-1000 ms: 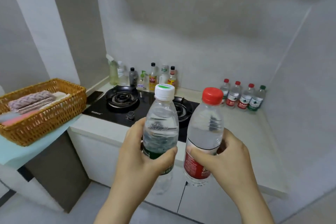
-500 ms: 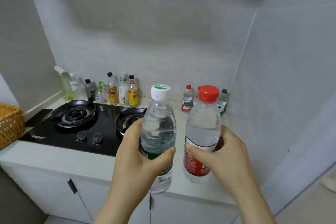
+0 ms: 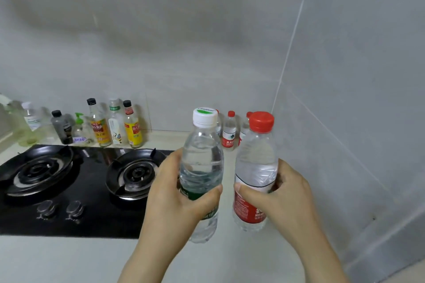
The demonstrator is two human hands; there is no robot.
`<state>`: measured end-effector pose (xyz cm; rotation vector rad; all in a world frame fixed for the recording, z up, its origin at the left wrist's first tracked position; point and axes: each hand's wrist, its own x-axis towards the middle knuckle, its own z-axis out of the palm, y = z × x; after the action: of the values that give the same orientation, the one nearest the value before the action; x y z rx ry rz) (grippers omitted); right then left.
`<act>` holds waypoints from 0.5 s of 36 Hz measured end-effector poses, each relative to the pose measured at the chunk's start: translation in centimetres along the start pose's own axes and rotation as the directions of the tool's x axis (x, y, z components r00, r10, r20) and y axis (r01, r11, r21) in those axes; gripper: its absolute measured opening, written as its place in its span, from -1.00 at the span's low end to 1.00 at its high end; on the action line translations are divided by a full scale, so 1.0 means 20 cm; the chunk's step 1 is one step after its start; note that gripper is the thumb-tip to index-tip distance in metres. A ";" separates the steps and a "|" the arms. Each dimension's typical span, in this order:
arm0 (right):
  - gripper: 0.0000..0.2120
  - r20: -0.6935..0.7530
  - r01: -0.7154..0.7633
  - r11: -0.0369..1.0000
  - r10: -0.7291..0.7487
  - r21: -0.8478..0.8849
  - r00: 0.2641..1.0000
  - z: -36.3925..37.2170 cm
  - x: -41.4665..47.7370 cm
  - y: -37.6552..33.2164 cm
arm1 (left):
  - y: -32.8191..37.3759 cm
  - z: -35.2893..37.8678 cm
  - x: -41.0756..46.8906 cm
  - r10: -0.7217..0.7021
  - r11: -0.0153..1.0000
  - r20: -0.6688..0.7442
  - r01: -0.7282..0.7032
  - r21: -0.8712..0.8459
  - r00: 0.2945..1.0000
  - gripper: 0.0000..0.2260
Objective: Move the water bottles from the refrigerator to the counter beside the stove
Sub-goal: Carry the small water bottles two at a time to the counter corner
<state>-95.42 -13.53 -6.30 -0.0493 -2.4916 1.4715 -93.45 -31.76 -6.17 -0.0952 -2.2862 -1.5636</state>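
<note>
My left hand grips a clear water bottle with a white cap and green label, held upright above the counter. My right hand grips a second water bottle with a red cap and red label, also upright, just to the right of the first. Both bottles hang over the pale counter strip to the right of the black stove. Behind them, several small red-capped water bottles stand against the back wall, partly hidden by the held ones.
A row of condiment and cleaning bottles lines the back wall behind the stove's two burners. The tiled right wall closes in the counter on the right. The stove's two knobs sit near its front edge.
The view has moved closer and to the right, over the counter. The wicker basket on the left has left the view. Both hands keep their grip on the bottles.
</note>
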 end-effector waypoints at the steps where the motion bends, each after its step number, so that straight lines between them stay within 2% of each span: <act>1: -0.57 -0.005 -0.004 1.000 0.004 -0.001 1.000 0.02 0.04 0.00 | -0.01 0.00 0.05 0.004 1.000 0.006 -0.004 -0.002 1.000 -0.48; 7: -0.63 -0.037 -0.027 1.000 0.027 -0.009 0.999 0.12 0.24 -0.02 | -0.09 0.02 0.30 0.013 0.999 0.051 -0.011 -0.045 0.999 -0.49; 18: -0.61 -0.033 -0.095 0.995 0.095 -0.004 0.995 0.25 0.48 -0.01 | -0.23 0.06 0.60 0.005 0.998 0.123 0.002 -0.059 0.992 -0.49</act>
<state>-105.82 -16.44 -6.66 -0.1941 -2.4989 1.4880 -106.03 -34.13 -6.60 -0.2143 -2.3314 -1.6673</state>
